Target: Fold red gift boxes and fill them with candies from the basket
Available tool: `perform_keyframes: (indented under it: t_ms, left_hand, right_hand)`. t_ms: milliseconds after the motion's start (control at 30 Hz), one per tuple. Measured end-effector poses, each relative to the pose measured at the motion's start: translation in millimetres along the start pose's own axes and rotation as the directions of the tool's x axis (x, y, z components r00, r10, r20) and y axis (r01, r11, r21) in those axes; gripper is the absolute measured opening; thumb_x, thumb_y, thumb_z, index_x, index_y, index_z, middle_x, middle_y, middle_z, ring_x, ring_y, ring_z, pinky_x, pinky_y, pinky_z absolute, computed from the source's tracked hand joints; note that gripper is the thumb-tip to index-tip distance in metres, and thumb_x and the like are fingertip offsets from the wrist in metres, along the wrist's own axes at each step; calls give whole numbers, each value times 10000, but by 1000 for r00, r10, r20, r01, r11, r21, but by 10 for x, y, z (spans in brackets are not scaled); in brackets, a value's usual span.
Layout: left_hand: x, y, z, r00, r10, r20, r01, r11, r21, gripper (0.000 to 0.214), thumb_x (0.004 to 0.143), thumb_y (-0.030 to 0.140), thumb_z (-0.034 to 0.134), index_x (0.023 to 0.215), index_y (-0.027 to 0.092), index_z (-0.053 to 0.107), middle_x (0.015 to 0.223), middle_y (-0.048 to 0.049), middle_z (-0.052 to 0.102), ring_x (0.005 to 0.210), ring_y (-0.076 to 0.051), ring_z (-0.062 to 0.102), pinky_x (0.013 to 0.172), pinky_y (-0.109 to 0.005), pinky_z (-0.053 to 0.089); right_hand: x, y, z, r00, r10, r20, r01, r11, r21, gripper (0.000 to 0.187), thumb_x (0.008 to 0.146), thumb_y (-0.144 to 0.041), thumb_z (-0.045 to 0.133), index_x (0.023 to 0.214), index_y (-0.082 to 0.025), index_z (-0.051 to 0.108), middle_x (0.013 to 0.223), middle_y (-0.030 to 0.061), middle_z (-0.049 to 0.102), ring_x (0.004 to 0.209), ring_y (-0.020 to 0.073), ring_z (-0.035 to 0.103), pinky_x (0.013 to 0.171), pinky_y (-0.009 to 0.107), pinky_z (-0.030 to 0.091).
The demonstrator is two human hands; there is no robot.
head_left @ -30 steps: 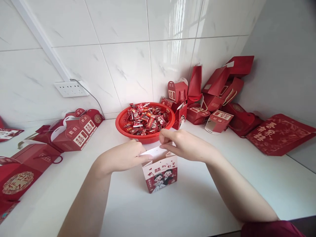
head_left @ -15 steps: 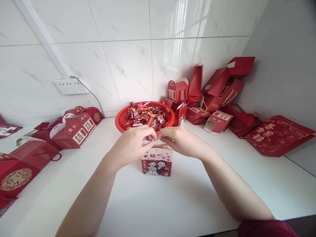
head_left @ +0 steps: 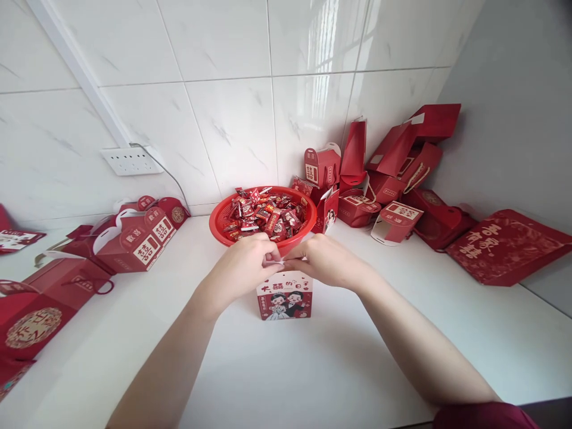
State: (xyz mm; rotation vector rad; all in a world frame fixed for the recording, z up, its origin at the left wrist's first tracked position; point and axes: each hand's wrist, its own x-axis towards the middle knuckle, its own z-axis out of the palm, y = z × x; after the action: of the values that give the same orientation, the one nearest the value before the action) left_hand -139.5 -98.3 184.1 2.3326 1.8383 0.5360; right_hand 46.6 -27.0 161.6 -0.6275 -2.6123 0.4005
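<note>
A small gift box [head_left: 285, 296], red and white with a cartoon couple on its front, stands upright on the white counter [head_left: 313, 363]. My left hand [head_left: 243, 264] and my right hand [head_left: 319, 260] meet over its top, fingers pinched together on the box's white top flaps. The flaps are mostly hidden under my fingers. Just behind the box sits a red round basket [head_left: 263, 226] heaped with red wrapped candies [head_left: 266, 215].
Closed red gift boxes [head_left: 134, 238] lie in a row at the left. More red boxes and flat bags [head_left: 393, 173] pile in the back right corner, with a large flat red bag [head_left: 504, 241] at the far right. A wall socket [head_left: 131, 161] with a cable sits on the tiled wall.
A second ago my hands held the box's flaps open and apart. They have come together over the top, the flaps are folded down, and the box now stands straight.
</note>
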Motion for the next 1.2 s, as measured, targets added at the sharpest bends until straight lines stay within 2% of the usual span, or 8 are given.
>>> perform_keyframes:
  t_ms: [200,367,567,700,833,967,1100,1200]
  left_hand:
    - [37,30,23,997,77,-23,-72,983,168,243,868,280,618,640,199,638,703,-3,626,738,-173,579,615,-290,361]
    - [84,5,81,992,-22,-123,40,989,141,165,840,255,566,687,203,601,745,1,654,675,-169,580,561,-283,329]
    - [152,-118,98,996,-19,87,31,990,-138,132,818,272,547,864,210,654,837,-15,702,768,-196,635,632,-267,432]
    - [155,-218,-15,974,72,215,-32,982,-184,398,767,211,540,1144,228,669,1058,-24,710,802,-185,637,697,-258,465]
    - [127,-313,-143,948,87,308,-28,982,-189,622,743,134,490,1339,292,575,1240,13,661,830,-156,634,690,-220,450]
    - [109,-368,-196,930,83,358,-10,979,-201,668,731,111,460,1361,309,563,1200,25,684,838,-163,640,658,-209,438]
    - [92,-392,-189,943,55,327,8,982,-187,672,722,103,434,1346,299,588,1203,1,693,913,-190,655,717,-231,467]
    - [50,-407,-210,939,12,345,58,980,-191,638,723,108,424,1296,298,633,1283,-5,656,1074,-210,627,808,-244,477]
  right_hand:
    - [6,-51,34,1000,17,-21,-20,988,-150,187,903,-188,535,788,-198,681,697,13,652,594,133,485,562,271,257]
    - [54,-40,134,988,147,-49,-149,987,-53,169,895,-202,480,820,-203,631,693,8,639,595,143,501,563,259,286]
    - [64,117,73,969,219,112,-235,960,152,160,843,-191,504,896,-220,651,768,0,673,675,158,574,557,242,347]
    - [25,231,-78,958,207,200,-248,947,206,303,809,-140,498,1038,-219,681,829,2,701,720,171,609,576,247,402]
    - [-22,360,-183,967,159,199,-199,959,203,464,781,-74,510,1180,-246,672,1075,14,707,936,197,640,747,263,472]
    - [-72,435,-225,966,115,232,-166,963,211,442,834,-126,549,1240,-265,654,1148,33,693,1040,224,631,847,302,484]
    - [1,468,-282,962,61,267,-132,958,254,342,902,-353,590,1215,-235,662,1139,49,693,1012,229,636,814,307,493]
    - [255,542,-222,987,38,159,-89,940,329,320,965,-424,493,1098,-213,694,1078,35,703,964,199,641,814,295,486]
